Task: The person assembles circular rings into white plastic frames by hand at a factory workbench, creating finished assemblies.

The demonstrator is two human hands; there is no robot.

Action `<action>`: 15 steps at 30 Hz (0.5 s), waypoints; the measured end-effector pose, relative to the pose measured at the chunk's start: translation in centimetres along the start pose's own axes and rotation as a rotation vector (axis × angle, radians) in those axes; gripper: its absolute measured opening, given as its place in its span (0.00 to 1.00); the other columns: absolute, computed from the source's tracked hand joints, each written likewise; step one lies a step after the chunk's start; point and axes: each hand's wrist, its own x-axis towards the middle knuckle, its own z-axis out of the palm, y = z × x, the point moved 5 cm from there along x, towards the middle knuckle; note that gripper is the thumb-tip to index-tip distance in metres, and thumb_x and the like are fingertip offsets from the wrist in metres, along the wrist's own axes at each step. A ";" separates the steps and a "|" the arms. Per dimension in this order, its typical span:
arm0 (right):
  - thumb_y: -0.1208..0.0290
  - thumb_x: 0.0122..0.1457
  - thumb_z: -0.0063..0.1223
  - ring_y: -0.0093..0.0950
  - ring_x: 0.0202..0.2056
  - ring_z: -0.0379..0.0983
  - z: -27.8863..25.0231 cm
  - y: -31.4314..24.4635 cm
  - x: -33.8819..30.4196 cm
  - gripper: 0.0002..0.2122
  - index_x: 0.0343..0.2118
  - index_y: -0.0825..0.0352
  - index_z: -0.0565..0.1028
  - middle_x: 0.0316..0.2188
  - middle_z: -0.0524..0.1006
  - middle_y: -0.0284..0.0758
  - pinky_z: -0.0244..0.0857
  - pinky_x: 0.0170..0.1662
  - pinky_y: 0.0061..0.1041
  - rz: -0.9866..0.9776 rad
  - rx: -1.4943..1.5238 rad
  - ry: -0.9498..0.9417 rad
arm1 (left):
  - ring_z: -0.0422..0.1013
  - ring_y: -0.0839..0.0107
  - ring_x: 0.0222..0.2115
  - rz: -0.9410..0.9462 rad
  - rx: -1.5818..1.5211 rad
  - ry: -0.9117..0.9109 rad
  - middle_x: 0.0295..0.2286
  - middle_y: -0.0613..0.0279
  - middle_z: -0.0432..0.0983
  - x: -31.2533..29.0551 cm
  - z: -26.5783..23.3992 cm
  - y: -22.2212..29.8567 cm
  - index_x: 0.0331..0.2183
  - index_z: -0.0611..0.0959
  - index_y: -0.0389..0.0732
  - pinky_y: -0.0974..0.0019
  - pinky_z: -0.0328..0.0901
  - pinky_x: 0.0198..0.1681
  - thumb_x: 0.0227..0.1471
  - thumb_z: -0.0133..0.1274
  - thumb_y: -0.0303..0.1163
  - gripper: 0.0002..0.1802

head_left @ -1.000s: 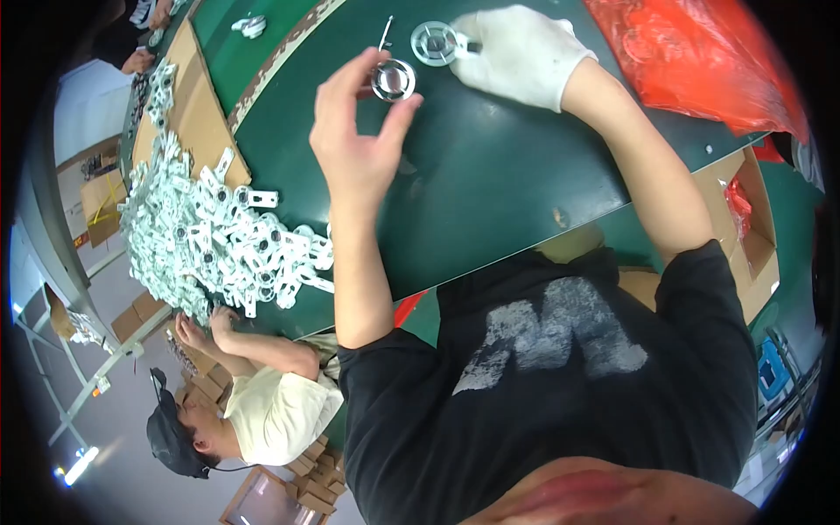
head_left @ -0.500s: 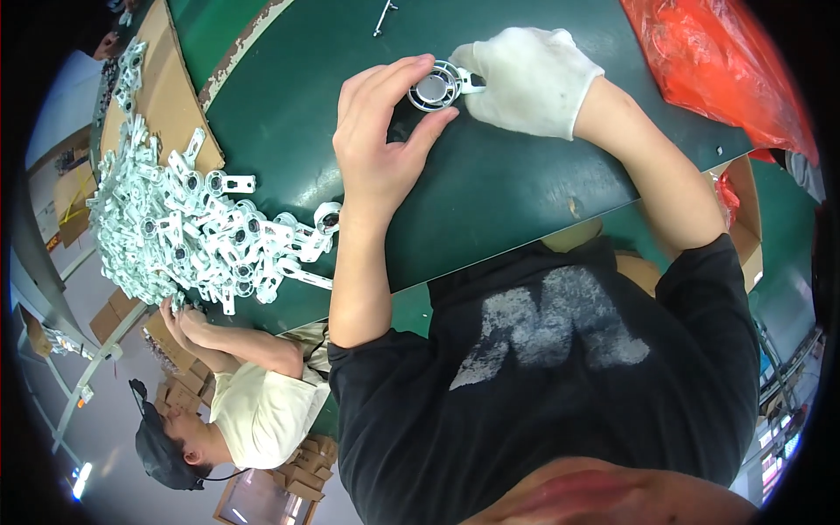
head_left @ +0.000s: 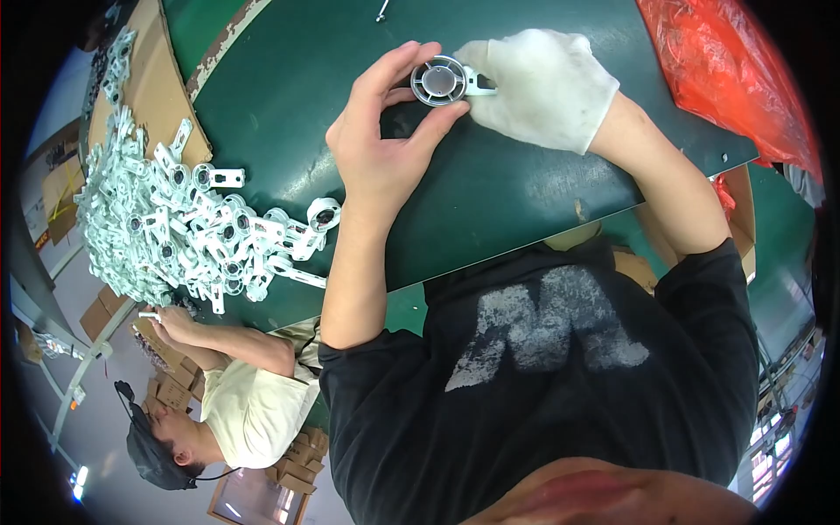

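Above the green table, both my hands hold one small white part with a round spoked ring, a grey disc at its centre and a short slotted arm. My bare left hand curves round the ring, with the fingertips on its far side and the thumb at its near side. On my right hand is a white glove; its thumb and fingers are closed on the slotted arm, and the glove hides some of that arm. Left of my left forearm lies a big heap of similar white parts, the nearest ring close to the forearm.
A cardboard sheet stands behind the heap. Red plastic bag lies at the far right, above an open carton. A small metal piece is at the far edge. At left, a co-worker's hands are beside the heap.
The part has turned in my hands, so its spoked face shows more squarely. My left fingers have shifted on the ring. The co-worker's hands have drawn off the heap with a white part.
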 end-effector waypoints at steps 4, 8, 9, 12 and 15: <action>0.63 0.54 0.60 0.40 0.30 0.80 0.1 0.4 -0.2 0.13 0.41 0.61 0.81 0.24 0.80 0.40 0.73 0.33 0.37 -0.036 0.087 0.171 | 0.81 0.65 0.44 0.061 0.004 0.046 0.45 0.51 0.82 0.2 0.0 0.2 0.51 0.77 0.33 0.66 0.78 0.44 0.41 0.72 0.22 0.34; 0.60 0.59 0.56 0.27 0.22 0.74 0.4 0.4 0.4 0.14 0.34 0.70 0.78 0.18 0.73 0.35 0.69 0.28 0.28 -0.026 0.731 -0.237 | 0.81 0.63 0.45 0.126 -0.022 0.062 0.45 0.51 0.82 -0.2 -0.4 0.2 0.50 0.77 0.33 0.65 0.77 0.46 0.41 0.72 0.21 0.33; 0.57 0.61 0.57 0.19 0.20 0.65 0.4 -0.1 -0.3 0.17 0.30 0.70 0.75 0.17 0.67 0.29 0.61 0.23 0.21 0.115 1.000 -0.340 | 0.81 0.63 0.45 0.125 -0.022 0.061 0.45 0.51 0.82 -0.2 -0.5 0.2 0.50 0.77 0.33 0.65 0.77 0.46 0.41 0.72 0.21 0.33; 0.53 0.63 0.56 0.19 0.19 0.64 1.2 -0.2 -0.1 0.20 0.28 0.69 0.75 0.17 0.67 0.29 0.59 0.22 0.20 0.207 1.012 -0.458 | 0.80 0.60 0.45 0.253 0.005 0.025 0.45 0.51 0.82 -0.3 -0.4 1.1 0.51 0.77 0.33 0.64 0.76 0.49 0.41 0.71 0.20 0.34; 0.51 0.64 0.56 0.20 0.19 0.66 1.8 -0.2 0.3 0.20 0.32 0.68 0.77 0.18 0.70 0.29 0.62 0.23 0.22 0.152 0.942 -0.451 | 0.79 0.58 0.47 0.236 0.011 -0.042 0.45 0.50 0.82 -0.1 -0.3 1.3 0.56 0.73 0.33 0.61 0.74 0.52 0.40 0.70 0.17 0.40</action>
